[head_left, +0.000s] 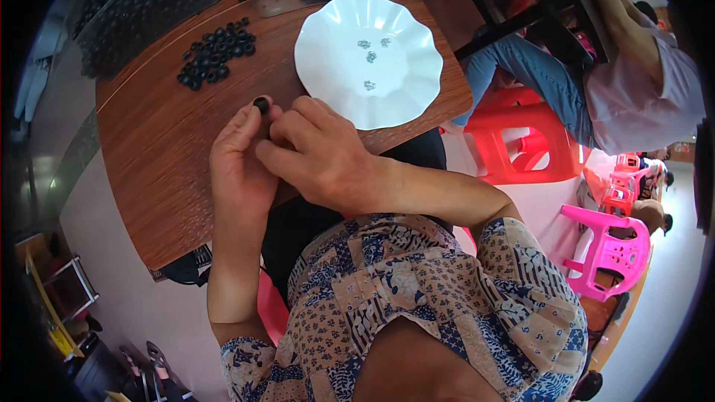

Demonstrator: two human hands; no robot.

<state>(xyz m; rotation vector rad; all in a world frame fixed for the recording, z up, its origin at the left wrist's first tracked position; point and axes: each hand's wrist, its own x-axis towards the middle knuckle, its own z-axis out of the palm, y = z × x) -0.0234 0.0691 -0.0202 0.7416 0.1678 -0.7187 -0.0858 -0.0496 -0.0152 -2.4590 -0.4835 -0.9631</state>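
L hand [242,152] grip holds blk round pc [261,105] over tabletop [156,171]; R hand [324,152] adj., grip hidden, can't tell.

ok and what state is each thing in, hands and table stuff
left hand: pinching a black piece
right hand: curled, any contents hidden
black piece: held up off the brown table
loose black pieces: grouped on the table
clear container: holding many more such pieces
white plate: upright, bearing small clear pieces
small clear pieces: lying in separate spots
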